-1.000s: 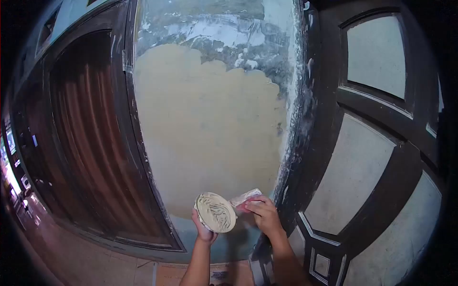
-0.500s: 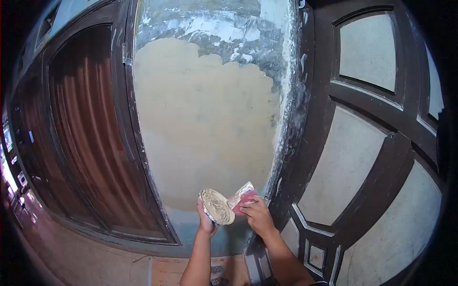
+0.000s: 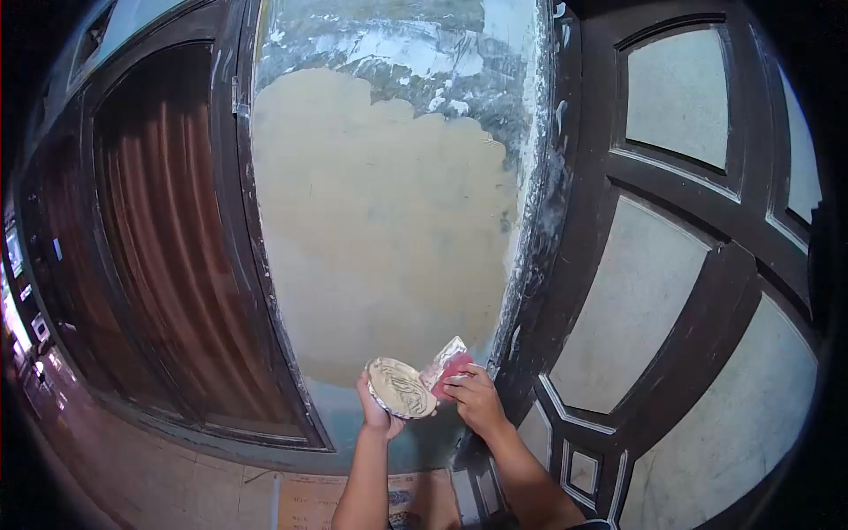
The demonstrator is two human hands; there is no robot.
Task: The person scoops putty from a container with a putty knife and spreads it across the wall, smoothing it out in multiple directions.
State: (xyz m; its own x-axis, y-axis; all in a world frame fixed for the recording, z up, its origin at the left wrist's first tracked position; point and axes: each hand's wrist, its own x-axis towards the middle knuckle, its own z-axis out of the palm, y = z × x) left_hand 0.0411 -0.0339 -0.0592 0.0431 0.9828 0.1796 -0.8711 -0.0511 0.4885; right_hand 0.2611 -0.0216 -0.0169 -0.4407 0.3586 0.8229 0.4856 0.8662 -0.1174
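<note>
My left hand [image 3: 374, 410] holds up a shallow round bowl [image 3: 400, 389], its fingers wrapped round the left side and underside. Beige putty with swirled ridges coats the inside of the bowl. In my right hand [image 3: 476, 397] is a pinkish-red putty scraper [image 3: 452, 371], gripped by its body, with a putty-smeared tip angled up and left. The scraper's lower left edge is right at the bowl's right rim. Behind both hands stands a wall panel [image 3: 389, 230], covered in smooth beige putty across its middle.
Bare, patchy blue-grey wall [image 3: 415, 53] shows above the putty. Left of it is a dark-framed window [image 3: 159, 238] with brown curtains behind. A dark wooden door [image 3: 671, 221] with pale panels stands to the right. Printed cardboard [image 3: 309, 503] lies on the floor below.
The bowl has shifted slightly and tilted, and the putty in it shows a different swirl pattern. My right hand keeps hold of the scraper beside the rim, nearly unmoved.
</note>
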